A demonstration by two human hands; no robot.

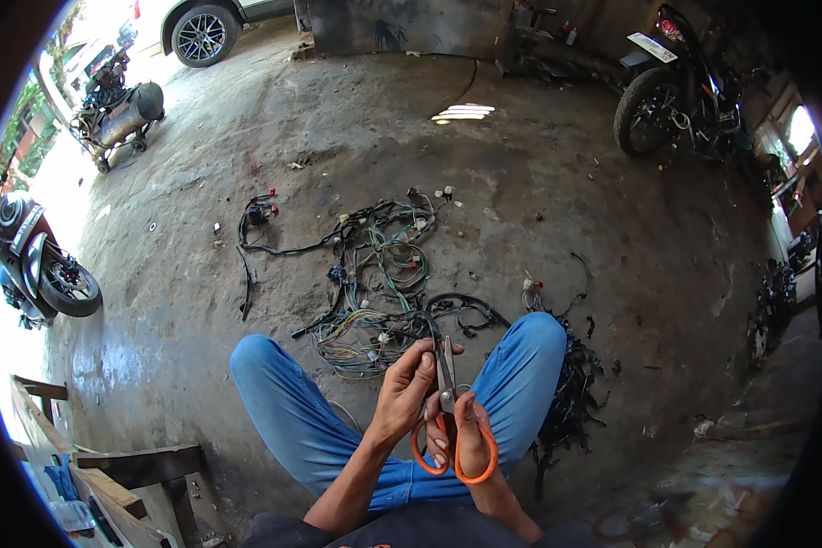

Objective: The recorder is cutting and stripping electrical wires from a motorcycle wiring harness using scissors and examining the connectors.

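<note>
On the concrete floor point(183, 256): wiring harness point(361, 331), loosely spread, coloured and black

Far left, lower: wooden frame point(137, 466) of rough beams. Above it: one dark motorcycle point(41, 260), front wheel toward the middle of the floor. Upper left: wheeled machine point(130, 114) with a grey cylindrical tank, tilted in the curved view. Next, at the top edge: part of a white car point(263, 7), one spoked wheel showing.

Centre left: left leg point(292, 402) in blue jeans, knee bent. Beyond it, a thin black branch of the harness, ending near a dark block point(259, 214) and a red connector point(271, 193).

Centre: main body of the harness, lying between and beyond the knees; looped green, white and multicoloured wires, pale connectors among them. Left hand point(400, 391): thumb and fingers pinching a black cable point(432, 321) that runs up to the harness. Immediately right: one pair of scissors point(447, 395), orange handles, blades upright beside the left fingers; whether the blades touch the cable cannot be told. Right hand point(471, 446): curled through both handle rings, gripping the scissors.

Centre right: right leg point(521, 365), knee bent; beyond it, a small cluster of white and red connectors point(532, 290). Just beside the leg, a heap of black strips point(571, 388).

Upper right: second motorcycle point(671, 105), rear wheel nearest.
</note>
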